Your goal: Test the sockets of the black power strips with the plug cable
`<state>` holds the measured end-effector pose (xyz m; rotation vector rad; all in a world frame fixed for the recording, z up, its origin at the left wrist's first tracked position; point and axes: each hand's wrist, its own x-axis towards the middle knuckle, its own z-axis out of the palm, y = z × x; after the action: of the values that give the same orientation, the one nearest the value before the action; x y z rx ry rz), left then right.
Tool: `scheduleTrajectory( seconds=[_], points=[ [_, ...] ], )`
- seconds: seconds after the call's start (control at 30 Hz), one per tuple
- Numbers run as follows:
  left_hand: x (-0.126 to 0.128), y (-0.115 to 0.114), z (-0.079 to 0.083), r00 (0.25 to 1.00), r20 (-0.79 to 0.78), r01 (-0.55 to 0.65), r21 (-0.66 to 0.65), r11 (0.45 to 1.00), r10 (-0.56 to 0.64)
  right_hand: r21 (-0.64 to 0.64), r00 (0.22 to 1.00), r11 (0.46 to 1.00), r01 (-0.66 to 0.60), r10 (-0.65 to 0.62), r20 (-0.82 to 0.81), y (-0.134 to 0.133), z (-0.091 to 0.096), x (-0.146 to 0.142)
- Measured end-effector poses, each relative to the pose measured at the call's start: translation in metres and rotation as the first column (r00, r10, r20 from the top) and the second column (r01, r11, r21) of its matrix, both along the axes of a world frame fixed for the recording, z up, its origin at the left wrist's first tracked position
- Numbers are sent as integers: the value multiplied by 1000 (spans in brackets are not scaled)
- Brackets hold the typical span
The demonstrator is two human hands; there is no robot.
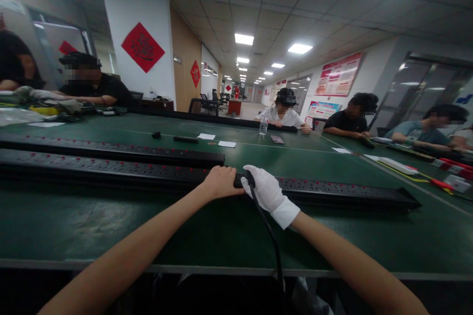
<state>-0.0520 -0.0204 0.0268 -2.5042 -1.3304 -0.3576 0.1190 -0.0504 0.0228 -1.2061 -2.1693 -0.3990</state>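
Observation:
A long black power strip (340, 193) with red dots along its top lies across the green table in front of me. My bare left hand (220, 181) grips it near the middle, fingers over the top and thumb at the front side. Just to the right, my right hand (264, 191), in a white glove, is closed around a black plug (251, 177) at the strip's top face. Whether the plug's pins are in a socket is hidden. From the plug a black cable (272, 238) runs down over the table's front edge.
Behind the near strip lies a second black power strip (121, 150). Farther back are a black bar (185, 140), paper slips (226, 144) and a water bottle (263, 124). Several people sit around the table. Cables and gloves (55, 104) are piled at the far left.

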Motion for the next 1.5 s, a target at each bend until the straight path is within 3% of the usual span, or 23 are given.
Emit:
scheduleTrajectory(
  seconds=[0.3, 0.93, 1.2, 1.5],
  points=[
    [1, 2, -2, 1000, 3, 6, 2, 1000, -6, 4, 999, 999, 43, -43, -18, 11, 2, -7],
    [-3, -6, 5, 995, -50, 91, 50, 995, -89, 78, 976, 991, 111, -124, 180, 16, 17, -4],
    [-11, -1, 3, 996, -36, 82, 122, 989, -78, 51, 984, 997, 54, -62, 166, 18, 15, 25],
    [-6, -1, -2, 993, -28, 121, 78, 990, -119, 77, 978, 993, 93, -106, 177, 12, 20, 51]
  ],
)
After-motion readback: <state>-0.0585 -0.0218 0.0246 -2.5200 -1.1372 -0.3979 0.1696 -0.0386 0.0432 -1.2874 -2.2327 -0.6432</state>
